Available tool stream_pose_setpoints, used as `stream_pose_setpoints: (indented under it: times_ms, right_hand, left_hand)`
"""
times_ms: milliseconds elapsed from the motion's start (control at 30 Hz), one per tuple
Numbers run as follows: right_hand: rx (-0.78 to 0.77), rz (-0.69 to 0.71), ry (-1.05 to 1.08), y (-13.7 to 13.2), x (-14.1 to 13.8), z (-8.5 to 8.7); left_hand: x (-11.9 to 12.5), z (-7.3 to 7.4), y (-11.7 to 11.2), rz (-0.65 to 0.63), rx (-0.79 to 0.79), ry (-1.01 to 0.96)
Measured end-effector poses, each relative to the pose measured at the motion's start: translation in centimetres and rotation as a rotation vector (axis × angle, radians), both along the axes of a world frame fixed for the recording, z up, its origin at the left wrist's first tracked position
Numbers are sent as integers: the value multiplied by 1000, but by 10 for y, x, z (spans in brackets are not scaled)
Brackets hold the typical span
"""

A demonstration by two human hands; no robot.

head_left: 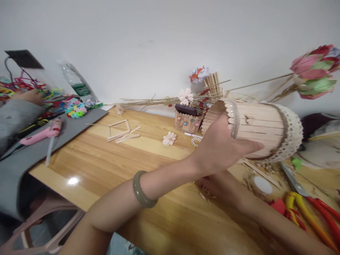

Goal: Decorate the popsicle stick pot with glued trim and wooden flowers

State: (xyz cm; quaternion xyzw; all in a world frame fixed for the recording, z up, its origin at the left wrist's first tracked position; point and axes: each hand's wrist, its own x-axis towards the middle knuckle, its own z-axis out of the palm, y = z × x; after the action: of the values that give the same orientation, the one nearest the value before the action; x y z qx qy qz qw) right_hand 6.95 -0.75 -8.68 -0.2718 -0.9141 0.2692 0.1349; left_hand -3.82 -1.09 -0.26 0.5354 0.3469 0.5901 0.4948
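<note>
My left hand [220,148], with a green bangle on its wrist, is closed on a round pot made of craft sticks [260,124]. The pot is tipped on its side above the table, its scalloped opening facing left. White lace [289,132] runs round its right end and a shiny band round the left one. Below it, my right hand [217,186] is low on the tabletop beside small wood scraps [204,194]. My left hand and wrist partly cover it, so its fingers are not clear.
Scissors [300,187] with red and yellow handles lie at right. A small stick box [186,122], a pale flower [169,138] and loose sticks [127,138] are farther back. Another person's hand [29,96] is at far left, near a pink glue gun [44,134] and bottle [77,81].
</note>
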Motion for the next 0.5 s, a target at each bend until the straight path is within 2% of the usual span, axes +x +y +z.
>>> stream_pose_setpoints:
  times_ms: [267,500]
  right_hand:
    - [-85,51,-35,5,-2,0]
    - [-48,-62,-14,1,14,18]
  left_hand:
    - [-2,1,2,1,-8,-20]
    - [-1,-1,2,11,-23,6]
